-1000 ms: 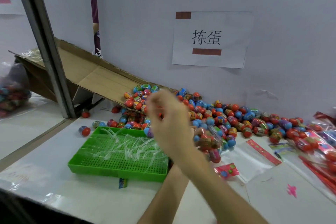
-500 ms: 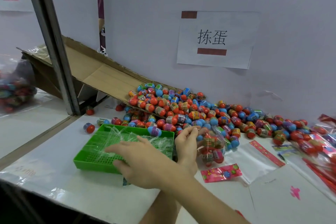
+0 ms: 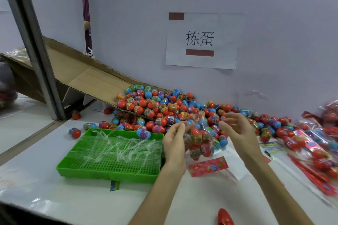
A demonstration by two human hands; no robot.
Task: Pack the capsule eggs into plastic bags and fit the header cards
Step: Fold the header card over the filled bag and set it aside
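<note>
Capsule eggs [image 3: 198,139] are sitting in the plastic bag [image 3: 210,134] you are holding up, left hand [image 3: 174,144] and right hand [image 3: 236,129] each pinching its top in a narrow grip, while the header card [image 3: 208,166] is lying unfitted on the surface [image 3: 182,197] and the loose pile [image 3: 146,105] is waiting.

Clear bag of capsule eggs [image 3: 203,140] upright, loose pile [image 3: 155,107] behind — pink header card [image 3: 208,166] flat beneath.

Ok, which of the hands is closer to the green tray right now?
Left. The left hand sits just off the right edge of the green tray, against the bag of eggs; the right hand is farther right, beyond the bag.
</note>
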